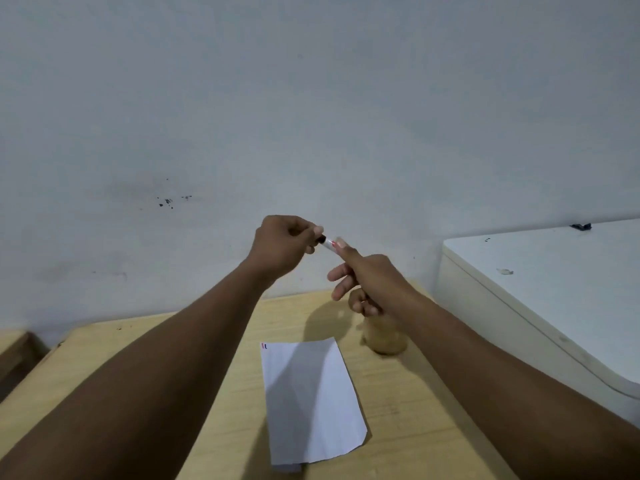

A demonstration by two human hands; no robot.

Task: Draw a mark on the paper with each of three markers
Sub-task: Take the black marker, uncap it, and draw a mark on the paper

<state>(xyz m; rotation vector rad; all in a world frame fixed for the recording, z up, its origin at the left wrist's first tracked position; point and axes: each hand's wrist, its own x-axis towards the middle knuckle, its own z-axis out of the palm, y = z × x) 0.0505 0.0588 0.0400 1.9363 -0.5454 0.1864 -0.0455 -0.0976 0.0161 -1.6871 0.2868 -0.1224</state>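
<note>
Up above the bench, left hand pinches the black cap; right hand grips the marker. Paper bears 2 short marks; no readable writing.

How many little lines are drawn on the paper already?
2. A short red mark and a short dark blue mark sit side by side at the far left corner of the white paper sheet; no others show.

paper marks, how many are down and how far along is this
The paper shows two short marks at its top left corner, one red and one dark blue, so two look done. Both hands are raised above the table: left hand and right hand hold one marker between them, apparently working its cap. A third mark seems left.
</note>
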